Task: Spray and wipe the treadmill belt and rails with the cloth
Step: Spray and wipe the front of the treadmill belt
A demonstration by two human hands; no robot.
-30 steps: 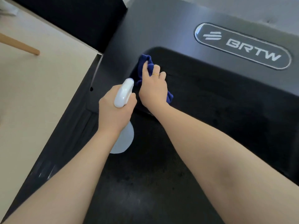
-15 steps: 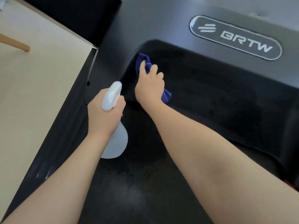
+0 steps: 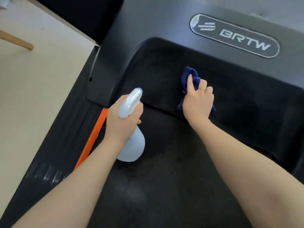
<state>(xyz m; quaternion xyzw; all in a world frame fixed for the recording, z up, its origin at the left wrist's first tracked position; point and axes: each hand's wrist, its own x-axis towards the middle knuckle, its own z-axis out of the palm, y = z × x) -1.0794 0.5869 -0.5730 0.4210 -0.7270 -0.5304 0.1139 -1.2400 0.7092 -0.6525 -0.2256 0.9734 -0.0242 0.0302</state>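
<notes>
Treadmill belt (image 3: 164,186) fills the lower centre of the head view, running up under the dark motor cover (image 3: 164,22) at the top. Your right hand (image 3: 197,102) presses the blue cloth (image 3: 189,76) against the front lip of that cover, right of centre, fingers curled over the bunched fabric. Your left hand (image 3: 121,122) grips the white spray bottle (image 3: 131,145) by its neck, nozzle pointing toward the upper frame, base hanging above the belt. Likely slips: the bunched cloth may skip the recessed corner, the left rail (image 3: 65,137) with its orange strip (image 3: 93,137) looks unwiped, and a stray trigger squeeze would wet the cover instead of the belt. Both forearms reach forward, wrists angled down.
</notes>
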